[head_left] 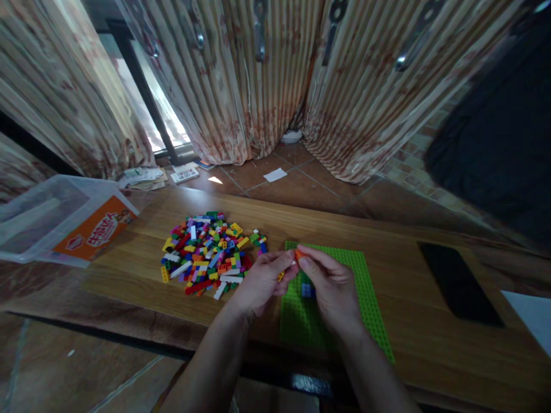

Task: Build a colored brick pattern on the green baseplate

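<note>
My left hand and my right hand meet above the green baseplate, fingertips pinched together on a small orange brick. A yellow piece shows under my left fingers. A blue brick sits on the baseplate just below my right hand. A heap of small coloured bricks lies on the wooden table left of my hands.
A clear plastic box with an orange label stands at the table's left end. A black phone lies to the right, a white sheet beyond it. Striped curtains hang behind; papers lie on the tiled floor.
</note>
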The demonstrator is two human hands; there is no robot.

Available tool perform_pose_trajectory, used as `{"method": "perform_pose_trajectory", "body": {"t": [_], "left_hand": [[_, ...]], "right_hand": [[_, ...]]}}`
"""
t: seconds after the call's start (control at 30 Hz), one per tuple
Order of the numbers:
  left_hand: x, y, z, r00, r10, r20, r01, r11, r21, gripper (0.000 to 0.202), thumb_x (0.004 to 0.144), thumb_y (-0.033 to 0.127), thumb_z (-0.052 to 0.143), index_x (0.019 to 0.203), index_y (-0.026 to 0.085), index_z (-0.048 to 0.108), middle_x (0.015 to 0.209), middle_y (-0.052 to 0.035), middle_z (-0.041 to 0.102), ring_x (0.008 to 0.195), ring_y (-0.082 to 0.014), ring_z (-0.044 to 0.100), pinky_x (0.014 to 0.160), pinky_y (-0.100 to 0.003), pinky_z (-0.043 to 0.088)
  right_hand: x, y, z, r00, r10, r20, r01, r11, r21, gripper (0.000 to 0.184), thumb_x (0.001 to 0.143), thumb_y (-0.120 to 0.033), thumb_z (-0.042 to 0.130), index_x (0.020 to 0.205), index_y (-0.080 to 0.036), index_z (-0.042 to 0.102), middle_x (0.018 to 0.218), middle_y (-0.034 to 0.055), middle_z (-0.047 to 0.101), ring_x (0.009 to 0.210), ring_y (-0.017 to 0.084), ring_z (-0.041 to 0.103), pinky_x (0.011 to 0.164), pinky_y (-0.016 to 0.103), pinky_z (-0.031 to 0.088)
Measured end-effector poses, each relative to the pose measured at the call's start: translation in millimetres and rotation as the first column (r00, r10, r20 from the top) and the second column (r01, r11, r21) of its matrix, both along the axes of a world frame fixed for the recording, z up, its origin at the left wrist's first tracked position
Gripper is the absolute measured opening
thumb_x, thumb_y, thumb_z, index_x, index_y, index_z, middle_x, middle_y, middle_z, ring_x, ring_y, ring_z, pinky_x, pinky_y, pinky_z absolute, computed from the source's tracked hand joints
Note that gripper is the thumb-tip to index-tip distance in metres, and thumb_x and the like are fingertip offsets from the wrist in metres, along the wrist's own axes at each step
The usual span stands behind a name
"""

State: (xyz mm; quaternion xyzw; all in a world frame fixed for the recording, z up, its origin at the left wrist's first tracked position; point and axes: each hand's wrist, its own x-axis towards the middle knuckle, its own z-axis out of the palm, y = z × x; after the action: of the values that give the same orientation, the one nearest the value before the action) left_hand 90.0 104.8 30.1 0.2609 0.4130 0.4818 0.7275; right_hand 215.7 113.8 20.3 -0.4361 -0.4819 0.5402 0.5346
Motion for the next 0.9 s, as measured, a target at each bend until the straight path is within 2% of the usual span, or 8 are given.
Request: {"method": "perform_pose_trajectory", "body": {"t": [0.13,0.23,0.3,0.4,0.47,0.57,0.73,0.9], "left_hand": [[-1,2,1.3,0.997,0.036,-0.068,-0.035,0.999,0.01,0.035,0.072,0.046,0.068,0.067,0.015,0.054,0.051,0.007,0.039,0.04,-0.002,0.024,0.039,-0.017,0.013],[-8,5,1.8,0.931,0.181,-0.318,-0.169,0.983,0.065,0.033,0.074,0.047,0.065,0.069,0.015,0.055,0.058,0.0043,0.046,0.046,-0.0048,0.035,0.041,-0.017,0.019],[-18,8,1.8,0.79,0.259,-0.556,-0.19,0.965,0.179,0.033,0.078,0.046,0.059,0.066,0.016,0.054,0.059,0.0037,0.046,0.05,-0.0065,0.039,0.044,-0.018,0.023],[-36,10,3.0,0.428,0.304,-0.851,-0.099,0.952,0.29,0.038,0.085,0.042,0.051,0.057,0.017,0.048,0.051,0.0042,0.041,0.049,-0.0082,0.038,0.049,-0.022,0.025],[-46,9,4.7,0.21,0.298,-0.931,-0.07,0.955,0.289,0.037,0.086,0.04,0.049,0.057,0.017,0.051,0.049,0.0033,0.045,0.05,-0.0099,0.043,0.052,-0.023,0.027],[-53,8,6.2,-0.011,0.227,-0.974,-0.038,0.973,0.228,0.034,0.086,0.04,0.048,0.065,0.017,0.061,0.053,0.0004,0.055,0.054,-0.0132,0.051,0.055,-0.024,0.031],[-55,9,2.0,-0.215,0.145,-0.966,-0.022,0.988,0.154,0.034,0.086,0.043,0.049,0.088,0.017,0.072,0.073,-0.0067,0.072,0.073,-0.021,0.065,0.067,-0.027,0.041],[-57,10,-0.9,-0.244,0.146,-0.959,-0.038,0.986,0.16,0.038,0.085,0.045,0.051,0.1,0.017,0.072,0.083,-0.0097,0.075,0.083,-0.0254,0.068,0.075,-0.031,0.047]], "right_hand": [[5,6,1.0,0.995,-0.024,-0.097,0.018,0.998,-0.056,0.022,0.076,-0.036,0.074,0.095,-0.025,0.075,0.092,0.0031,0.076,0.082,0.016,0.068,0.08,0.033,0.054],[21,16,4.2,0.974,-0.095,-0.206,0.075,0.992,-0.102,0.023,0.079,-0.038,0.071,0.095,-0.023,0.074,0.09,0.0044,0.076,0.072,0.012,0.065,0.069,0.027,0.053],[35,24,5.8,0.953,-0.177,-0.245,0.145,0.979,-0.141,0.022,0.074,-0.036,0.074,0.09,-0.021,0.075,0.087,0.0048,0.075,0.071,0.011,0.065,0.065,0.024,0.053],[57,33,5.4,0.942,-0.263,-0.207,0.224,0.955,-0.193,0.024,0.065,-0.032,0.08,0.084,-0.019,0.075,0.082,0.0042,0.075,0.07,0.011,0.065,0.065,0.022,0.054],[67,35,4.0,0.948,-0.27,-0.168,0.234,0.95,-0.209,0.025,0.061,-0.032,0.082,0.081,-0.019,0.075,0.08,0.0027,0.073,0.07,0.011,0.065,0.066,0.022,0.054],[76,35,2.5,0.966,-0.228,-0.122,0.199,0.956,-0.215,0.029,0.057,-0.033,0.084,0.082,-0.021,0.075,0.078,-0.0002,0.071,0.069,0.01,0.065,0.068,0.022,0.055],[79,30,1.2,0.995,-0.104,0.002,0.102,0.964,-0.245,0.04,0.053,-0.035,0.086,0.089,-0.021,0.073,0.075,-0.0007,0.07,0.067,0.011,0.064,0.067,0.027,0.055],[77,27,-3.1,0.97,0.031,0.242,0.015,0.982,-0.187,0.036,0.061,-0.038,0.079,0.091,-0.018,0.073,0.067,-0.0002,0.068,0.059,0.013,0.06,0.058,0.029,0.051]]}}
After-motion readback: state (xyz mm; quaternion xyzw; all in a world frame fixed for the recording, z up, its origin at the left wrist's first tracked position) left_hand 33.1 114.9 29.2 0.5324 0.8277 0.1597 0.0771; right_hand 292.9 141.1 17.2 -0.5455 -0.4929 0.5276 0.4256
